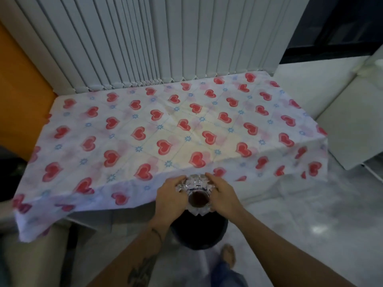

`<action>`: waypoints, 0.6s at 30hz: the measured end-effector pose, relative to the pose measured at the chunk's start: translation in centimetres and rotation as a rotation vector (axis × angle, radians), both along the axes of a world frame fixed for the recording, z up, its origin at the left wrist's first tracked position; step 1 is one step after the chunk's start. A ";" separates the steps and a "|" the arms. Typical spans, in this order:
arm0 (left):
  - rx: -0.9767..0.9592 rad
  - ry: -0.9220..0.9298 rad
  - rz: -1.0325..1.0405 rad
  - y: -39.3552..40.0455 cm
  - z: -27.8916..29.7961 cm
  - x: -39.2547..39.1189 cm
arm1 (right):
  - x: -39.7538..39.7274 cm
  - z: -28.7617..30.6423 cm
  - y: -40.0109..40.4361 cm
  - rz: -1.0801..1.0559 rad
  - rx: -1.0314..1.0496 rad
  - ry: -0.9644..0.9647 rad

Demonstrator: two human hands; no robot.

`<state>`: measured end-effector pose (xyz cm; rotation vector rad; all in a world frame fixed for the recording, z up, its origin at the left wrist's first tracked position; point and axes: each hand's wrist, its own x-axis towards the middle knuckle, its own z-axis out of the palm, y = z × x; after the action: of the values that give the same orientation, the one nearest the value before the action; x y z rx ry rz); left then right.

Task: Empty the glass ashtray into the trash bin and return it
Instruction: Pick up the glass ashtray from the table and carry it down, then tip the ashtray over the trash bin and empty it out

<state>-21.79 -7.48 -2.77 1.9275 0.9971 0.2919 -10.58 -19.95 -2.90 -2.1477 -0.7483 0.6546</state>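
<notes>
A cut-glass ashtray (pixel 196 193) with a dark round centre is held in the air between both hands, just past the table's front edge. My left hand (pixel 171 196) grips its left side and my right hand (pixel 222 196) grips its right side. Directly below it on the floor stands a dark round trash bin (pixel 199 233), partly hidden by the hands and the ashtray. I cannot tell which way the ashtray faces.
The table (pixel 145 131) carries a white cloth with red hearts that hangs over its front edge. Grey vertical blinds (pixel 145 38) hang behind it. A white cabinet (pixel 342 121) stands at the right. My foot (pixel 228 255) rests on the pale tiled floor near the bin.
</notes>
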 end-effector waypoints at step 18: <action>-0.114 0.195 -0.028 -3.6 -9.6 -1.5 | -0.8 -9.9 -4.0 -0.226 -0.058 0.562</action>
<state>-23.33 -11.05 -12.40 1.8900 1.0889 0.0303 -11.42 -24.00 -12.82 -1.9177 -0.1830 1.0969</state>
